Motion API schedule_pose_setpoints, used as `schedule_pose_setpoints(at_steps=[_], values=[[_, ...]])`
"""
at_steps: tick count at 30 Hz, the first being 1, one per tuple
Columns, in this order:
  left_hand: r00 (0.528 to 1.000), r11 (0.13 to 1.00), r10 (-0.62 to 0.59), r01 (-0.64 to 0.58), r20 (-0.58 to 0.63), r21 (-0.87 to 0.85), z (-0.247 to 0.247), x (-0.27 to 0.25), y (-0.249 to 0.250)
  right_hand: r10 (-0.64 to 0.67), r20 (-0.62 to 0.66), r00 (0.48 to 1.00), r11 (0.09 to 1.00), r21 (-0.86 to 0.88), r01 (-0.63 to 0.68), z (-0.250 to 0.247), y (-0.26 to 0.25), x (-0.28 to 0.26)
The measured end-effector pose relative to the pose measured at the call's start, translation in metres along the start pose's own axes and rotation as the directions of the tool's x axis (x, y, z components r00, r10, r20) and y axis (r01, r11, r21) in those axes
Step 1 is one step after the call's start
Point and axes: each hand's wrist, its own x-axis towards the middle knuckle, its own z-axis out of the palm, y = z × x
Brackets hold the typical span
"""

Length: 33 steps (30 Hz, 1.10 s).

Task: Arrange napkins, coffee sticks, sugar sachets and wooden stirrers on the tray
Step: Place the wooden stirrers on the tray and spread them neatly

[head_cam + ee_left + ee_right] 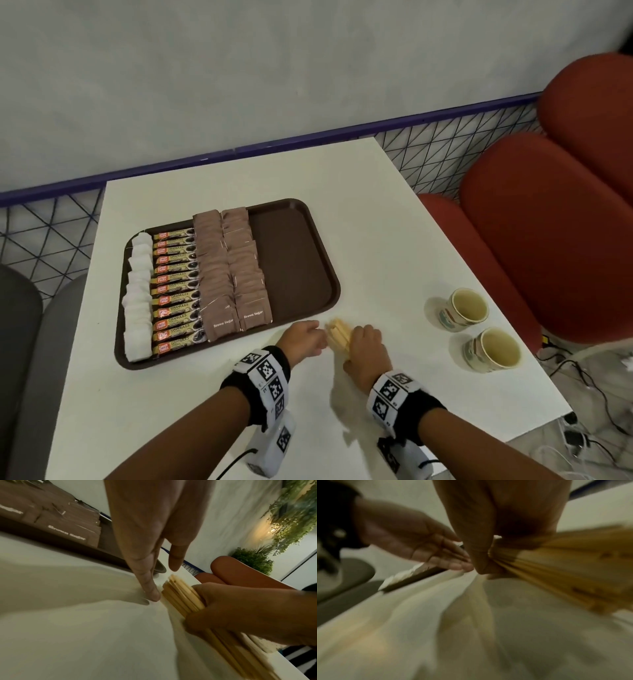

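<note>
A brown tray (294,240) on the white table holds a column of white napkins (138,298), a row of coffee sticks (176,291) and two columns of brown sugar sachets (233,267); its right part is bare. Just in front of the tray my right hand (364,346) grips a bundle of wooden stirrers (339,334) on the table. The stirrers (181,595) fan out past the fist (573,568). My left hand (305,339) has straight fingers (150,586) touching the table beside the bundle's ends.
Two paper cups (467,308) (496,349) stand on the table at the right. Red seats (548,222) lie beyond the table's right edge, a grey chair (20,325) at the left. Cables (582,377) trail on the floor.
</note>
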Motion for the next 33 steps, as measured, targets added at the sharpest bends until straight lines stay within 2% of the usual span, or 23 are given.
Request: schedule_pose_setpoints(at_steps=[3, 6, 12, 16, 19, 23, 26, 27, 28, 30, 31, 33], values=[[1.000, 1.000, -0.022, 0.023, 0.010, -0.021, -0.007, -0.002, -0.009, -0.136, -0.019, 0.991, 0.984, -0.123, 0.133, 0.004, -0.002, -0.003], [1.000, 0.999, 0.015, -0.015, 0.018, -0.028, -0.011, -0.010, -0.017, -0.215, -0.009, 0.977, 0.968, -0.134, 0.212, 0.004, 0.000, -0.003], [0.993, 0.997, 0.050, -0.043, 0.108, -0.066, -0.008, -0.022, -0.019, -0.228, 0.007, 0.974, 0.966, -0.127, 0.227, 0.002, -0.005, 0.001], [0.993, 0.996, 0.044, -0.035, 0.111, -0.084, -0.016, -0.030, -0.024, -0.280, 0.016, 0.960, 0.941, -0.196, 0.277, -0.002, -0.012, 0.004], [0.997, 0.993, 0.042, -0.035, 0.067, -0.109, -0.030, -0.037, -0.028, -0.304, -0.003, 0.953, 0.930, -0.216, 0.296, -0.003, -0.021, 0.010], [0.999, 0.982, 0.032, -0.034, -0.011, -0.185, -0.053, -0.047, -0.031, -0.293, 0.032, 0.956, 0.948, -0.119, 0.295, -0.010, -0.034, 0.016], [0.998, 0.987, 0.042, -0.047, -0.038, -0.153, -0.070, -0.053, -0.032, -0.331, 0.025, 0.943, 0.939, 0.104, 0.327, -0.020, -0.045, 0.020], [0.998, 0.990, 0.050, -0.055, -0.039, -0.129, -0.075, -0.054, -0.032, -0.332, -0.005, 0.943, 0.910, 0.262, 0.322, -0.025, -0.049, 0.020], [0.998, 0.993, 0.063, -0.066, -0.031, -0.097, -0.078, -0.056, -0.032, -0.330, -0.032, 0.943, 0.835, 0.456, 0.307, -0.033, -0.056, 0.020], [0.995, 0.994, 0.102, -0.102, -0.001, -0.048, -0.081, -0.058, -0.028, -0.333, -0.051, 0.942, 0.570, 0.785, 0.244, -0.050, -0.072, 0.017], [0.991, 0.991, 0.131, -0.131, 0.006, -0.039, -0.081, -0.060, -0.024, -0.340, -0.050, 0.939, 0.455, 0.865, 0.211, -0.059, -0.081, 0.014], [0.978, 0.976, 0.207, -0.206, 0.010, -0.074, -0.079, -0.062, -0.018, -0.358, -0.058, 0.932, 0.306, 0.936, 0.175, -0.072, -0.098, 0.008]])
